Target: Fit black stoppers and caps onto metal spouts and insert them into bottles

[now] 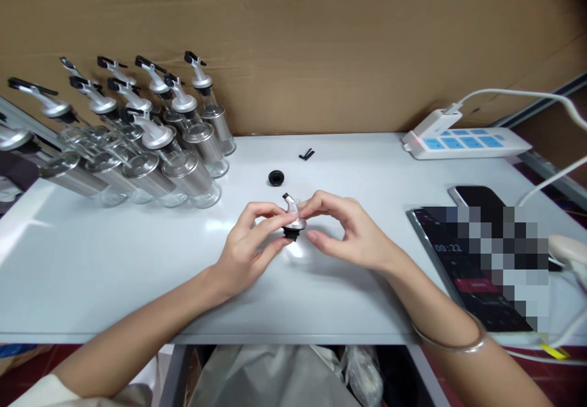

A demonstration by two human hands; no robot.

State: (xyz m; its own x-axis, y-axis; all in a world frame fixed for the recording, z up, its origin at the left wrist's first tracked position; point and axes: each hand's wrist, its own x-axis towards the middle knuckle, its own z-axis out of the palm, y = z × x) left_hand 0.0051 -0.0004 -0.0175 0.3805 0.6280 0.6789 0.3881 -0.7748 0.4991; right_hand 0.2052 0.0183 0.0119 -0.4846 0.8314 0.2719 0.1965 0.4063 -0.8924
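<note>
Between my hands is a silver bottle pourer spout (pixel 294 216) with a ribbed black stopper below it. It stands nearly upright just above the table. My left hand (pixel 250 242) grips its left side, fingers on the silver body and thumb by the stopper. My right hand (pixel 351 230) is closed round the other side, fingertips against the spout's upper part and thumb close to its base; full contact there is hard to make out. Beyond them on the table lie a round black cap (pixel 276 178) and a small black lever piece (pixel 307 154).
Several glass-and-steel bottles with silver pourers (pixel 190 172) crowd the table's left side. A white power strip (pixel 472 143) with a plugged-in charger sits at the back right. In front of it lie a dark phone (pixel 474 196) and a tablet-like screen (pixel 443 248), partly pixelated. A cardboard wall (pixel 321 46) closes the back.
</note>
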